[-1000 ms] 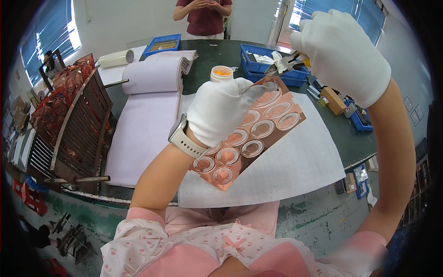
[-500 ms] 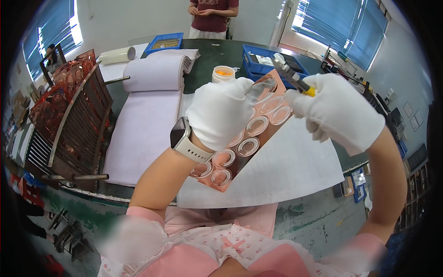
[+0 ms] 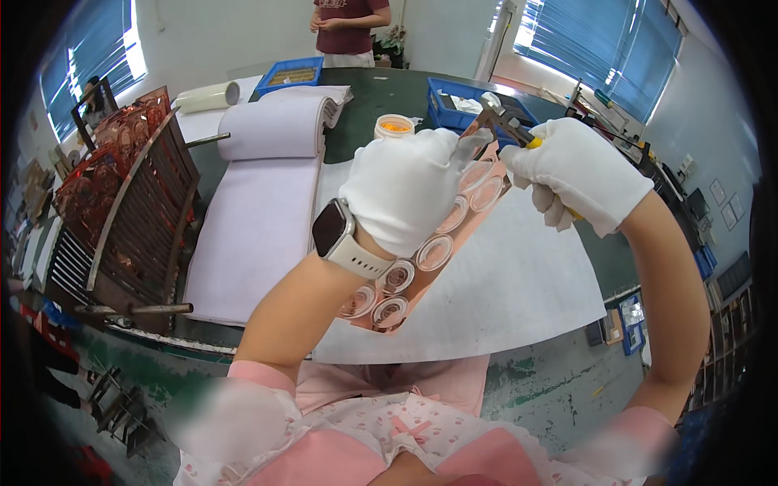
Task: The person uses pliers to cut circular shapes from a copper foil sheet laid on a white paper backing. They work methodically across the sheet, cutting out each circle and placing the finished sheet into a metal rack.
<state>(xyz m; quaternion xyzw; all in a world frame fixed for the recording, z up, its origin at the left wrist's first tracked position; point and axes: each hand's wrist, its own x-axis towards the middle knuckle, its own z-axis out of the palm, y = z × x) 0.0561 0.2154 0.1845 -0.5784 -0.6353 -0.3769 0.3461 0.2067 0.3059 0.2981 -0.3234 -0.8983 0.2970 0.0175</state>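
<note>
My gloved left hand (image 3: pixel 405 186), a watch on its wrist, is closed on the far part of a long copper-coloured sheet (image 3: pixel 397 306) with rows of round, ring-shaped patterns. The strip slants from near my body up to the far right, partly hidden behind that hand. In my gloved right hand (image 3: pixel 587 174) is a plier-like tool (image 3: pixel 510 125) with a metal head and yellow handles. Its head is at the sheet's far corner, close to my left fingertips. Whether the jaws touch the copper, I cannot tell.
White paper (image 3: pixel 519 275) covers the near tabletop beside a thick purple-white cloth roll (image 3: pixel 263 134). A slatted rack (image 3: pixel 134 219) holds copper pieces at left. An orange-filled jar (image 3: pixel 395 126) and blue trays (image 3: pixel 442 89) stand farther back. Across the table is another person (image 3: pixel 350 20).
My right hand has brought the tool a little left, onto the sheet's far corner. My left hand and the sheet have shifted slightly right and tilted. The person opposite has moved left.
</note>
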